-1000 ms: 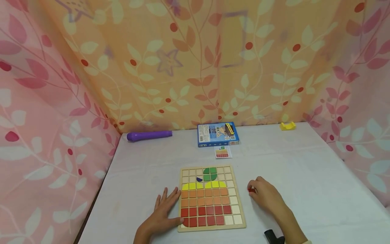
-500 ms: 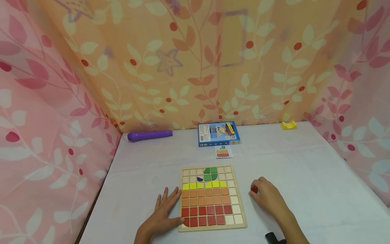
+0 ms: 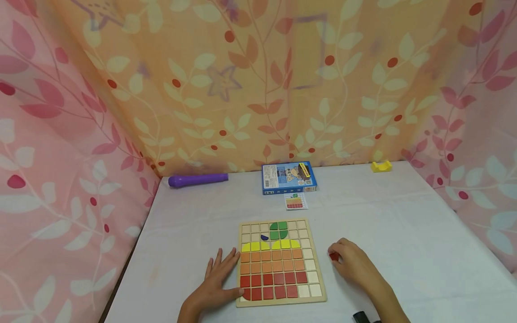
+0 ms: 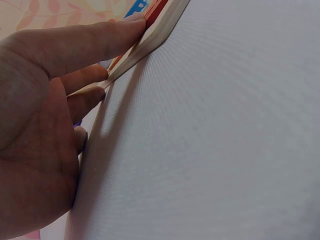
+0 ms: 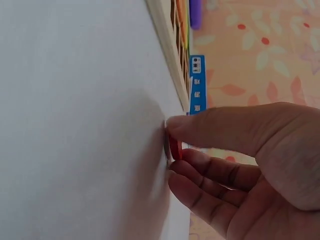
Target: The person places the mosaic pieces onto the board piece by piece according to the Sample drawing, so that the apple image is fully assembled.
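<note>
A wooden grid board (image 3: 316,291) lies on the white table, with rows of red, orange and yellow tiles and a green group near its top. One small dark blue tile (image 3: 264,237) sits at a slant in the upper part. My left hand (image 3: 214,285) rests spread at the board's left edge, thumb on the lower left corner by a red tile (image 3: 256,294). To the right of the board, my right hand (image 3: 357,264) pinches a red tile (image 5: 175,148) between thumb and fingers, close to the tabletop. Its exact shape is partly hidden by the fingers.
Behind the board lie a small pattern card (image 3: 296,202) and a blue box (image 3: 288,178). A purple microphone-shaped object (image 3: 198,180) is at the back left, a yellow holder (image 3: 381,167) at the back right. Patterned curtains (image 3: 258,89) enclose the table.
My right hand shifts slightly and turns the red tile in its fingers, low beside the board. The left hand and the board stay in place.
</note>
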The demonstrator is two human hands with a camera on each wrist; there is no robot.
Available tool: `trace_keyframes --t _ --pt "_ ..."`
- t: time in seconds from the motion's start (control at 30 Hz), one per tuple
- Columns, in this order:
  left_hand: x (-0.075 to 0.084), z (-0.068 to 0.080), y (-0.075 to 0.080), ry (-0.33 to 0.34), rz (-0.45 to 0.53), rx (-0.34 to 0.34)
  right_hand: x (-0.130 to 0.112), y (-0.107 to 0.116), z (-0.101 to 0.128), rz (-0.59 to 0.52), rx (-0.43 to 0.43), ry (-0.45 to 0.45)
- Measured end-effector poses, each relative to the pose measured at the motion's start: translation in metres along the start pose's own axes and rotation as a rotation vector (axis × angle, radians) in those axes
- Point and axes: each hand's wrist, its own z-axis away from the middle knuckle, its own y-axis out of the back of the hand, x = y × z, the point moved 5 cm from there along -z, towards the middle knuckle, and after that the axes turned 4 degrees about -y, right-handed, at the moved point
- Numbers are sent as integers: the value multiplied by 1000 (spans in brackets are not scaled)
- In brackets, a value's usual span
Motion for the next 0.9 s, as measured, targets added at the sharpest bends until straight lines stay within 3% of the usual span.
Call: trace_keyframes --t 0.17,0.47,0.67,0.9 --pt "1 1 1 -16 6 3 -13 -5 9 -70 -25 26" --pt "4 2 3 -10 9 3 -62 -27 32 -176 -78 375" --pt "4 2 2 -2 10 2 -72 -41 36 -169 -66 446" --pt "4 3 0 16 10 -4 -76 -40 43 -146 -14 540"
